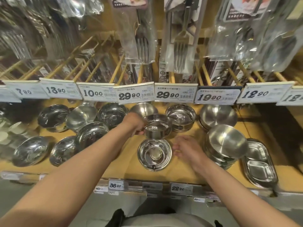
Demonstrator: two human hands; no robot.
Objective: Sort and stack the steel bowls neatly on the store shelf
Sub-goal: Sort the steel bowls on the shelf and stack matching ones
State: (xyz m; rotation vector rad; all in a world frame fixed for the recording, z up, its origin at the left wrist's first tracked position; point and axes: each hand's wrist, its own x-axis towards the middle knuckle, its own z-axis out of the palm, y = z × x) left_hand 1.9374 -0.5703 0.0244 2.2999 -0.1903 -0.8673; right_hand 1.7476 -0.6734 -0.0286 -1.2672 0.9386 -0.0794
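Note:
My left hand grips the left rim of a shiny straight-walled steel bowl and holds it above the wooden shelf. Just below it a wide polished bowl sits on the shelf. My right hand hovers open beside that bowl's right edge, fingers relaxed and pointing left. Behind the held bowl stand a brushed bowl and a matching straight-walled bowl. Several more bowls sit to the left, such as a tilted one.
A stack of brushed bowls and another bowl fill the right side, with divided steel trays at the far right. Price tags hang along the rail above the shelf, with packaged forks above them.

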